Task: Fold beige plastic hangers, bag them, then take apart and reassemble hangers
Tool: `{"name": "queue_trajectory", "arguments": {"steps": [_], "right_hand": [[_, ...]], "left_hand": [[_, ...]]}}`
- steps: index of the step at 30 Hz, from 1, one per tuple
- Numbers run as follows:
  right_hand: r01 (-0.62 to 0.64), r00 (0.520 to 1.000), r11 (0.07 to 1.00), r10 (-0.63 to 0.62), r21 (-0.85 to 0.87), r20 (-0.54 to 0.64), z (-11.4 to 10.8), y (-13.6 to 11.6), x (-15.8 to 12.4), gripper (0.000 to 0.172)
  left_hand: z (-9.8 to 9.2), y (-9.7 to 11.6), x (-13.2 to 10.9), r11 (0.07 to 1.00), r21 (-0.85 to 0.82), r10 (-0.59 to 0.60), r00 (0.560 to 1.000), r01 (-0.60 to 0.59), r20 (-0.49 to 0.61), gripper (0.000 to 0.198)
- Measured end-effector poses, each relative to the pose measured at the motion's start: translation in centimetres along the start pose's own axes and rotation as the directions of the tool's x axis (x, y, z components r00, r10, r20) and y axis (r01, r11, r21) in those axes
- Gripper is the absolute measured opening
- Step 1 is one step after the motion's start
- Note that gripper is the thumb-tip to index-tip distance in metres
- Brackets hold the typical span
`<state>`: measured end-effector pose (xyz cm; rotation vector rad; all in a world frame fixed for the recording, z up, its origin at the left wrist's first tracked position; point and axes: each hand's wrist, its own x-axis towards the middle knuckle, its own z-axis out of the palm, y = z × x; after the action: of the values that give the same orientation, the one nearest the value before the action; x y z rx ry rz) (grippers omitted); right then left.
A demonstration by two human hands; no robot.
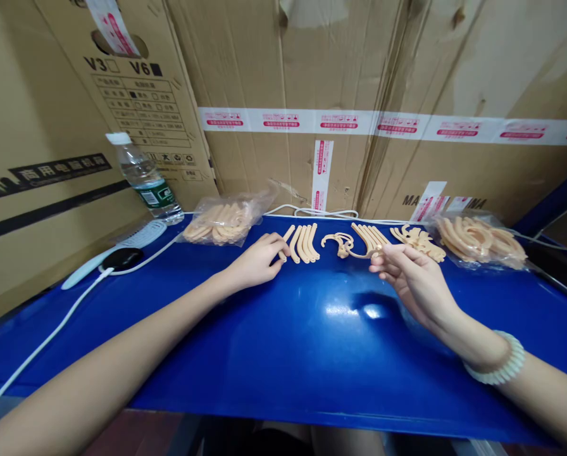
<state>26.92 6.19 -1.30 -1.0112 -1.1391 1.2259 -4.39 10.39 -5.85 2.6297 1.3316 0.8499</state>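
My left hand (pixel 262 261) lies on the blue table with its fingers bent round the leftmost curved beige strip (pixel 290 232), partly covering it. Several matching strips (pixel 306 244) lie in a row just right of it. My right hand (pixel 419 282), with a pale beaded bracelet (pixel 499 361) on the wrist, pinches a thin curved beige piece (pixel 359 255) between thumb and fingertips, slightly above the table. Behind that piece is a second row of strips (pixel 367 235). A curled, openwork beige piece (pixel 339 243) sits between the rows. Jagged beige pieces (pixel 419 239) are piled behind my right hand.
Clear plastic bags of beige parts stand at the back left (pixel 224 223) and right (pixel 480 240). A water bottle (pixel 148 183), a pale blue brush (pixel 141 235) and a black device (pixel 122 258) with a white cable (pixel 50 335) are at the left. Cardboard boxes (pixel 283 164) wall the back.
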Motion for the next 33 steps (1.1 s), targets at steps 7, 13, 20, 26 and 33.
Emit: {"name": "queue_trajectory", "arguments": {"steps": [7, 13, 20, 26, 33], "right_hand": [[-0.002, 0.998, 1.0, 0.003, -0.012, 0.063, 0.1, 0.8, -0.5, 0.034], [-0.049, 0.997, 0.999, 0.049, 0.005, 0.067, 0.5, 0.9, -0.8, 0.038], [-0.06, 0.995, 0.998, 0.058, 0.027, 0.083, 1.3, 0.6, -1.7, 0.033], [-0.1, 0.994, 0.993, 0.097, 0.058, 0.058, 1.7, 0.7, -1.7, 0.037], [-0.168, 0.977, 0.983, 0.157, 0.071, 0.142, 0.9, 1.2, -1.2, 0.035]], "left_hand": [[-0.2, 2.1, -0.3, 0.997, 0.024, -0.067, 0.989, 0.07, -0.132, 0.015], [0.0, 8.1, -1.0, 0.962, -0.267, -0.037, 0.939, -0.059, -0.341, 0.015], [0.7, 11.0, -1.8, 0.794, -0.607, -0.185, 0.948, -0.01, -0.257, 0.016], [1.8, 11.0, -1.3, 0.448, -0.885, -0.373, 0.926, 0.127, -0.056, 0.009], [2.7, 11.5, 0.1, 0.114, -0.978, -0.426, 0.898, 0.173, 0.109, 0.06]]}}
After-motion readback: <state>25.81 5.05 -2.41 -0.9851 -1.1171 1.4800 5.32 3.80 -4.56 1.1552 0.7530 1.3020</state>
